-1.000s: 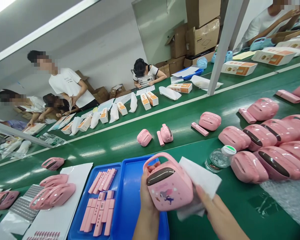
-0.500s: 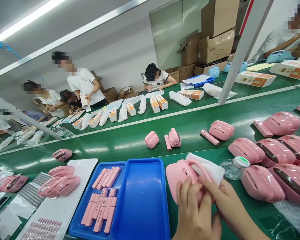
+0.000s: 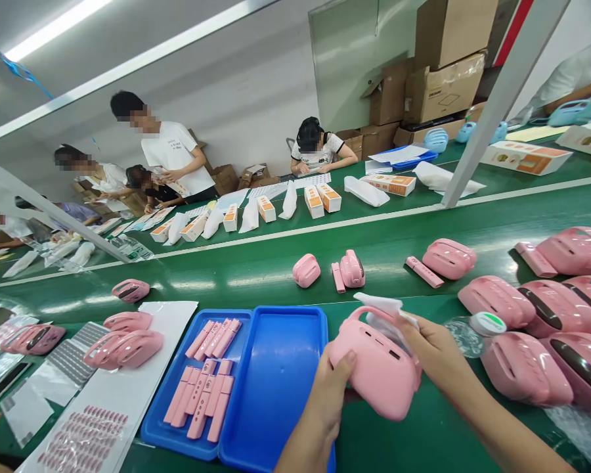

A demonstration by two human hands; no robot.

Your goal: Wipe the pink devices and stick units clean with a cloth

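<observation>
A glossy pink plastic housing with a carry handle [image 3: 374, 368], perhaps a small speaker, is held up at a tilt over the green bench. My left hand [image 3: 332, 378] grips its left side, thumb on the face with the small slots. At the upper right, my right hand [image 3: 423, 338] is closed on a white wiping cloth [image 3: 389, 309], which lies against the housing and its handle; part of the cloth is hidden behind them. Left of my hands stands an empty blue tray [image 3: 278, 378]. Beside it, another blue tray [image 3: 152, 420] carries several pink stick-shaped pieces [image 3: 204, 404].
Several pink housings [image 3: 525, 368] crowd the right side, near a clear bottle with a white cap [image 3: 487, 324]. More pink housings [image 3: 138, 348] rest on white sheets at left. A metal post [image 3: 492, 125] rises beyond the belt, where co-workers [image 3: 175, 157] handle papers and boxes.
My left hand has moved from over the housing's front to its left side. The housing has turned and lifted, showing its slotted face. The right hand with the cloth has shifted up.
</observation>
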